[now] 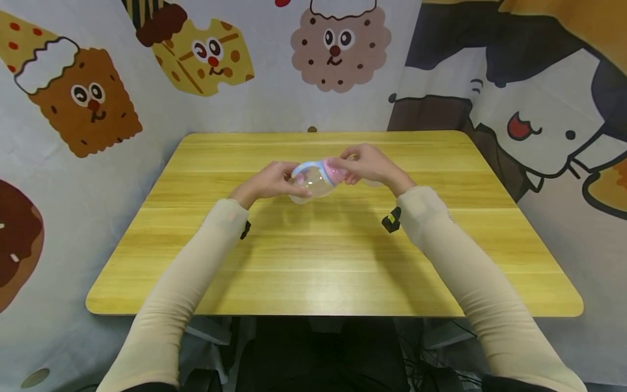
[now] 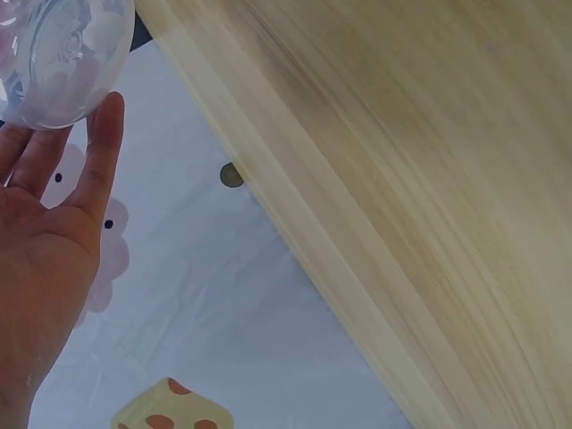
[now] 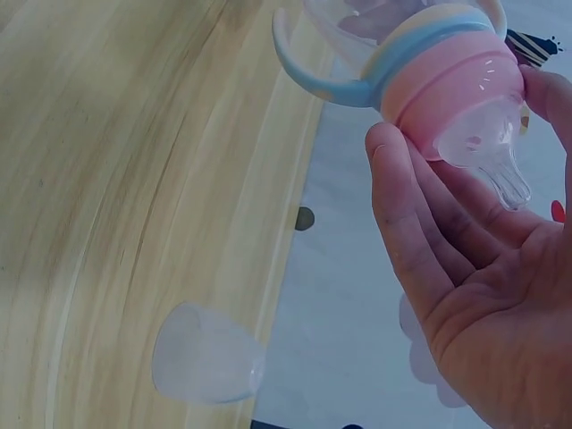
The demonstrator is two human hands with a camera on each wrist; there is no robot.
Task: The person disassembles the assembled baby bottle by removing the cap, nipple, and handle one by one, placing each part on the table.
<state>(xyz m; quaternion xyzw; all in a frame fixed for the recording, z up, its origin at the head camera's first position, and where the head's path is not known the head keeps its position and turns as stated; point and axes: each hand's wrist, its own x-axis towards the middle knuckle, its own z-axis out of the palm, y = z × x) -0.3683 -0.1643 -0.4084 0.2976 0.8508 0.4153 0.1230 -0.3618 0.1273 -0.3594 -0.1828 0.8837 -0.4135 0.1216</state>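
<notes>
Both hands hold a baby bottle (image 1: 317,185) sideways above the table. My left hand (image 1: 271,181) grips its clear round body, whose base (image 2: 76,54) shows in the left wrist view. At the other end, my right hand (image 1: 369,165) pinches the pink collar (image 3: 456,80) between thumb and fingers. A clear nipple (image 3: 478,143) points out of the collar toward the right palm. A pale blue ring with curved handles (image 3: 335,89) sits between collar and body. The translucent cap (image 3: 206,357) lies on the table near the right hand, partly hidden by it in the head view.
The yellow wood-grain table (image 1: 313,272) has rounded corners. Its far edge meets a light cloth backdrop (image 1: 274,109) printed with cartoon biscuits, cheese and an animal. Below the near edge are a dark seat area and some cables (image 1: 416,370).
</notes>
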